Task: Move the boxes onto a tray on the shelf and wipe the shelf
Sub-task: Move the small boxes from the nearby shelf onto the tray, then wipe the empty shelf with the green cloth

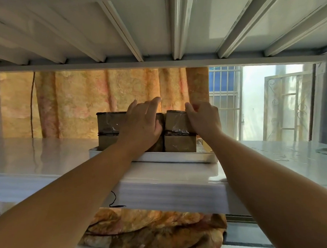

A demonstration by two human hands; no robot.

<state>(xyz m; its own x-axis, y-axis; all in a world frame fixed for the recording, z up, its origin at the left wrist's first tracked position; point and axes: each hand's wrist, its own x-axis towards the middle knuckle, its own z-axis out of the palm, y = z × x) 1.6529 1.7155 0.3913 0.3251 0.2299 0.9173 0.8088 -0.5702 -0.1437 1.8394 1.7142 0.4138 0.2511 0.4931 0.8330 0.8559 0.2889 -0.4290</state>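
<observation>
Two brown boxes wrapped in clear film and tied with dark string stand side by side in a white tray (pixel 176 157) on the white shelf (pixel 45 156). My left hand (pixel 142 123) lies flat against the front of the left box (pixel 108 130), fingers spread over its top right part. My right hand (pixel 202 120) grips the top right corner of the right box (pixel 179 135), fingers curled over its upper edge. Both boxes are upright and touch each other.
The underside of an upper shelf (pixel 163 30) hangs low overhead. An orange patterned curtain (pixel 85 101) hangs behind. A grey cloth (pixel 326 150) lies at the shelf's far right, near water drops. Folded orange fabric (pixel 154 234) sits on the lower level. A barred window (pixel 225 100) is at the right.
</observation>
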